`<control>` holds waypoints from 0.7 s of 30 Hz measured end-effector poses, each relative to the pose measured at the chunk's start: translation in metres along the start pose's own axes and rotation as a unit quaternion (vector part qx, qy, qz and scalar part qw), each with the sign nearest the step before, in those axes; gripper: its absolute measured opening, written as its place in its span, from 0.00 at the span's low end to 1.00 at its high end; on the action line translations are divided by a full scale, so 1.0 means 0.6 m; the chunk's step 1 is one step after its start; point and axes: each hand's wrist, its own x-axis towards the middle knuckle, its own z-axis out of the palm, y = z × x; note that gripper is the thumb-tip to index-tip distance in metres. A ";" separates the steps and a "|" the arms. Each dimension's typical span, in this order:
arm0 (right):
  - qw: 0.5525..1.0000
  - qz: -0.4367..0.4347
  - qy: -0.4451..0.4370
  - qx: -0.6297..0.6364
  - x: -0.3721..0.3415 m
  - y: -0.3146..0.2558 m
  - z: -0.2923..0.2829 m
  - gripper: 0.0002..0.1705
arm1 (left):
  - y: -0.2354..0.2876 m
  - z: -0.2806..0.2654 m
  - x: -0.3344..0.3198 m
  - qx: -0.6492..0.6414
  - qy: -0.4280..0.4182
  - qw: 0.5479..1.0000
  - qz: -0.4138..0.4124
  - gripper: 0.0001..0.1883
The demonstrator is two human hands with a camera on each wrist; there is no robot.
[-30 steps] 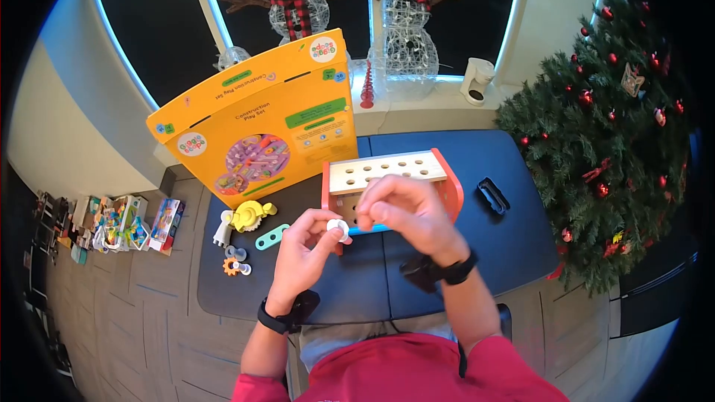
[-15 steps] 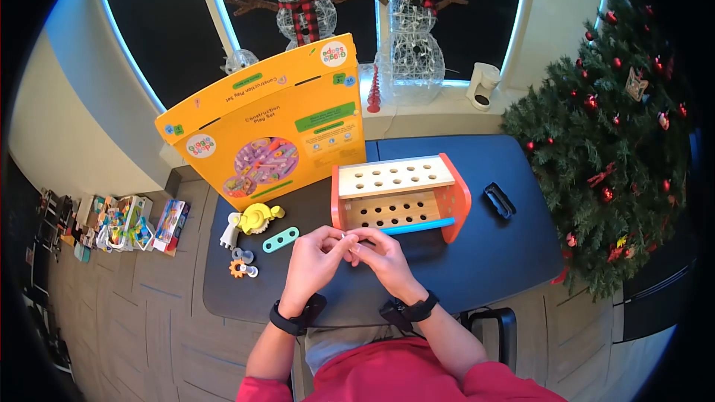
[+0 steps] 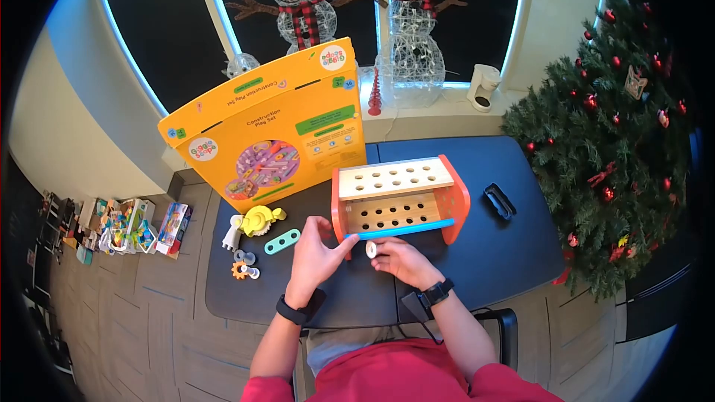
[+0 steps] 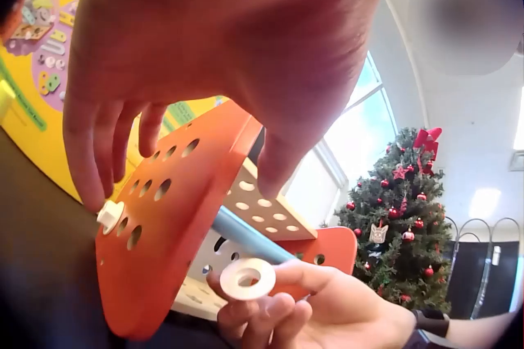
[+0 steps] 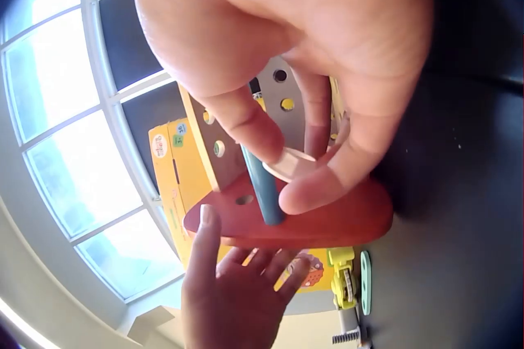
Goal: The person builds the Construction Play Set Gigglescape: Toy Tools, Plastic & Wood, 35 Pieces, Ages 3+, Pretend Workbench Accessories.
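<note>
Right hand (image 3: 406,264): thumb and fingers pinch a white ring (image 3: 371,250) by its edge, clear of the tabletop (image 3: 484,260). The ring sits in front of the blue bar (image 3: 410,228) of a toy bench.

Left hand (image 3: 313,264): fingers extended and apart, placed about the bench's red end panel (image 4: 172,210). The thumb is on the inner side; a fingertip is at the white bolt head (image 4: 110,215) on the outer face. Whether it presses the bolt head, I cannot tell.

Beyond the ring: a perforated lower board (image 3: 395,212), then a raised perforated upper board (image 3: 395,175).

To the left of the left hand: a teal strip (image 3: 283,242) with holes, a yellow piece (image 3: 259,219) and an orange gear (image 3: 239,271).

Beyond the left hand: an upright yellow box (image 3: 261,141).

To the right of the ring, past the bench: a black holder-like object (image 3: 499,202).
</note>
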 end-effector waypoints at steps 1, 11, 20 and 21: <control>1.000 -0.001 -0.002 0.000 0.009 -0.003 -0.003 0.10 | -0.005 0.011 0.002 -0.076 -0.041 0.996 -0.029 0.35; 0.997 -0.038 -0.006 0.060 0.068 -0.008 0.005 0.17 | -0.044 0.043 0.032 -0.232 -0.267 0.924 -0.145 0.37; 0.989 -0.094 -0.045 0.104 0.100 0.007 -0.018 0.23 | -0.026 0.031 0.028 -0.205 -0.247 0.942 -0.096 0.31; 0.988 -0.113 -0.050 0.095 0.106 0.009 -0.021 0.23 | -0.032 0.035 0.027 -0.205 -0.248 0.942 -0.096 0.31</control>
